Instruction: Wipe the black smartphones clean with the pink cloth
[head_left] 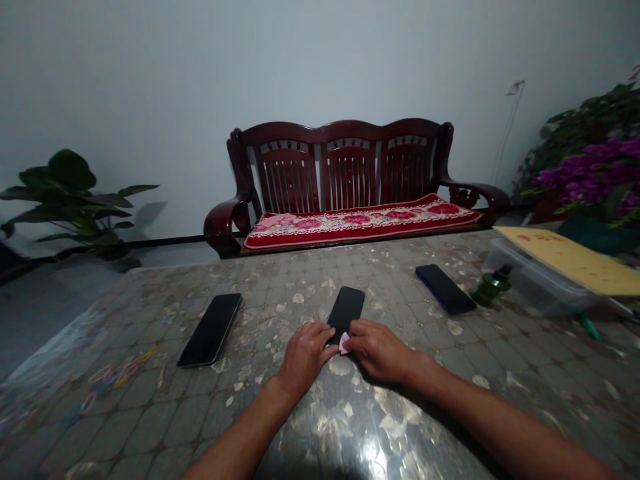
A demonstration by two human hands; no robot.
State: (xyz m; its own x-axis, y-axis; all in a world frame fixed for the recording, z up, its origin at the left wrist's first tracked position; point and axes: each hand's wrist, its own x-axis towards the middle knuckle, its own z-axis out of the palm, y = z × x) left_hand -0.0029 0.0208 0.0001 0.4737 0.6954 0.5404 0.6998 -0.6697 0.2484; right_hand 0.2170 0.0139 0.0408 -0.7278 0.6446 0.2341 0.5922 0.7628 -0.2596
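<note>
Fingers of the right hand (376, 350) pinch a small pink piece (344, 344) at the near edge of the middle phone (347, 308), flat on the tabletop (280, 277). The left hand (305, 353) touches its near left corner; whether those fingers grip, I cannot tell. Wide patterned stretches separate it from the left phone (211, 329) and right phone (445, 289). The right phone's near end lies just beside a green bottle (492, 288), leaving little room there.

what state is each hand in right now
Left hand: partly curled, touching the middle phone; whether it grips cannot be told.
Right hand: closed, holding a small pink cloth.
</note>
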